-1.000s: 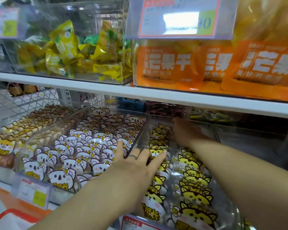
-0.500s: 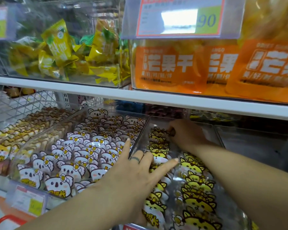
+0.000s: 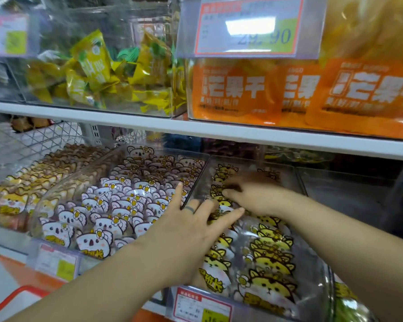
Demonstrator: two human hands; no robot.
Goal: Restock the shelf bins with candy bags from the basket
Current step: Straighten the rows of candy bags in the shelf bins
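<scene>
A white shelf [image 3: 126, 122] is running across the view, carrying clear bins below it. One clear bin [image 3: 289, 173] right of centre is holding yellow cat-faced candy bags [image 3: 270, 287], which are standing upright in two rows that run from the front edge towards the back. Both of the person's arms are reaching into this bin.

The left hand [image 3: 191, 231] is lying flat on the left row, nearer the front. Its fingers [image 3: 228, 216] are spread straight, pointing along the row and gripping nothing. The right hand [image 3: 254, 194] is reaching deeper, directly beyond the left fingertips on that same row. It is blurred. Its fingers [image 3: 228, 192] are bending down onto the bags, but it is unclear whether they are pinching one.

A red handle [image 3: 14, 296], probably the basket, is showing at the lower left corner, well apart from both hands. The left hand is nearer to it, so it would likely fetch the next bag.
</scene>
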